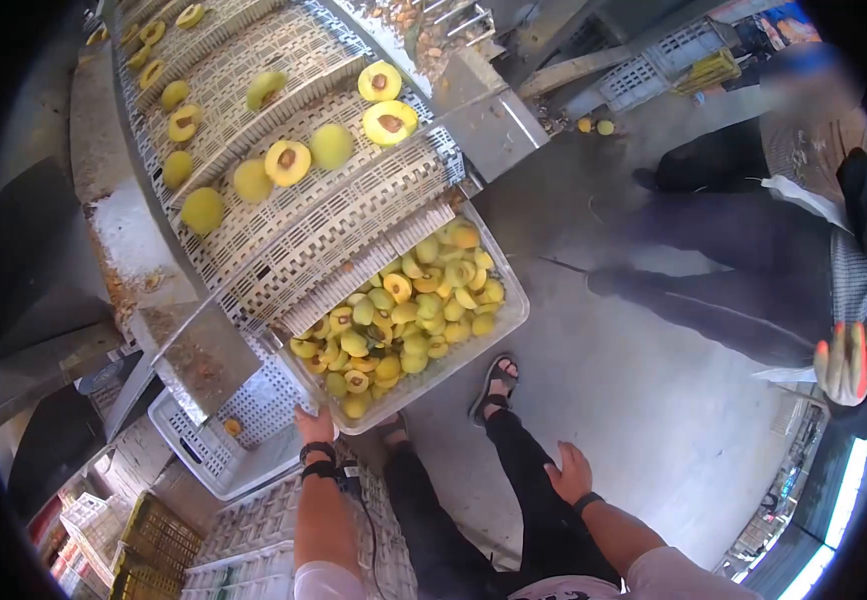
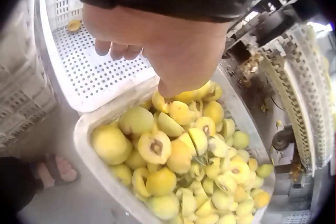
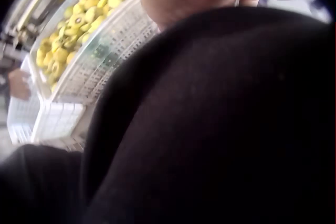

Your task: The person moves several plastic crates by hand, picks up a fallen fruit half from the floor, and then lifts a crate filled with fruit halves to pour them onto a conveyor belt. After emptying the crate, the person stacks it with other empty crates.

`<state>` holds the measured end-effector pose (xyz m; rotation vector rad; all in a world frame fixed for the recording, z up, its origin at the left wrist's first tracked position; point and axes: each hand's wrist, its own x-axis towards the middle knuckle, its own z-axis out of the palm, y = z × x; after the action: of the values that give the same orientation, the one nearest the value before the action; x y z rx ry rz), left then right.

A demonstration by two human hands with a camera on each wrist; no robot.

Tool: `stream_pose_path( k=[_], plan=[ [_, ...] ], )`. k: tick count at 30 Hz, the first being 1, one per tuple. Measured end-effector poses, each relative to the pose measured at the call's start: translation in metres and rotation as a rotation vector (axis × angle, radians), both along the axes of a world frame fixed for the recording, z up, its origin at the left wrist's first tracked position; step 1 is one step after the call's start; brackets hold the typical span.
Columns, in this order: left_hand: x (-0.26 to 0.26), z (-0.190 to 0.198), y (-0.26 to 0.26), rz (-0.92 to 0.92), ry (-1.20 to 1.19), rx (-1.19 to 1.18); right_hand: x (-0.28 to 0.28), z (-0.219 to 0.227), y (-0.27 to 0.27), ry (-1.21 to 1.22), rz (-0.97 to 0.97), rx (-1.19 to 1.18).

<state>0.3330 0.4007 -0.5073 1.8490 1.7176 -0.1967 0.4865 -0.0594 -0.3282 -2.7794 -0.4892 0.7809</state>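
A white plastic crate full of halved yellow-green peaches stands under the lower end of a slatted conveyor. My left hand grips the near left corner of its rim. In the left wrist view the thumb lies on the fruit side and the fingers hang over the outer side. Beside that crate sits a second white crate with one fruit piece in it. My right hand is next to my right thigh, fingers loosely extended, holding nothing. The right wrist view shows only part of it, above dark cloth.
Fruit halves ride on the conveyor, between metal side plates. Stacked white crates and a yellow crate stand at lower left. Another person with an orange-tipped glove is at the right, beyond the grey floor.
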Motion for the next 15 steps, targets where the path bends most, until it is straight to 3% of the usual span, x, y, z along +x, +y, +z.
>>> stream_pose_path(
  k=[2,6,8,10,12,15],
  plan=[
    [0.007,-0.028,0.025,-0.009,-0.132,-0.082,-0.005,-0.004,-0.016,0.012,-0.014,-0.071],
    [0.017,-0.075,0.052,0.296,-0.245,-0.194,0.002,-0.004,-0.022,0.026,-0.182,-0.162],
    [0.014,-0.093,0.066,0.469,-0.464,-0.200,0.018,-0.010,-0.014,0.050,-0.016,-0.051],
    [0.016,-0.093,0.078,0.538,-0.517,-0.263,0.030,-0.002,0.000,0.106,-0.016,-0.042],
    [0.035,-0.066,0.080,0.602,-0.511,-0.409,0.043,0.005,0.006,0.139,0.039,-0.017],
    [0.024,-0.078,0.078,0.578,-0.582,-0.404,0.051,-0.002,0.001,0.109,0.161,0.002]
  ],
)
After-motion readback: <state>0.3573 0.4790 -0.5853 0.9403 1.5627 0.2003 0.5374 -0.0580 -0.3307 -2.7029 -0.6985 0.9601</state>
